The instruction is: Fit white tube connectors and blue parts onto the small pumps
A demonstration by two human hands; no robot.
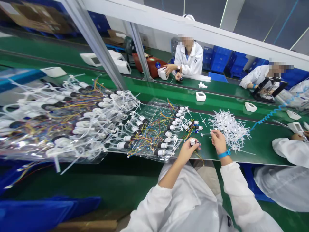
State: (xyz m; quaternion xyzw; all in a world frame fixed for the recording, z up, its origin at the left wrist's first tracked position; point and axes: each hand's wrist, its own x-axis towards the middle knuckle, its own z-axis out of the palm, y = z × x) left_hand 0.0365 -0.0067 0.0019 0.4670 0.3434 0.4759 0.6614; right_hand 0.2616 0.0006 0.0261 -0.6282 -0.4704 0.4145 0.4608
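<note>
My left hand (187, 152) is closed around a small motor (192, 141), its pale round end facing up and thin wires hanging below. To the right, my right hand (218, 141) pinches a thin white plastic piece (206, 134) between thumb and fingertips; its exact kind is too small to make out. Beside that hand lies a heap of thin white branching pieces (229, 127). Several white-and-black motors (160, 152) with coloured wires and white tubes lie left of my left hand. A few more motors (193, 124) with wires sit just beyond it.
A large mass of tubed motors (94, 125) on clear plastic covers the green bench's left side. Metal posts (96, 42) rise behind it. White housings (201, 96) rest on the green belt. Co-workers in white sit opposite and at right. A coiled blue hose (270, 113) hangs at right.
</note>
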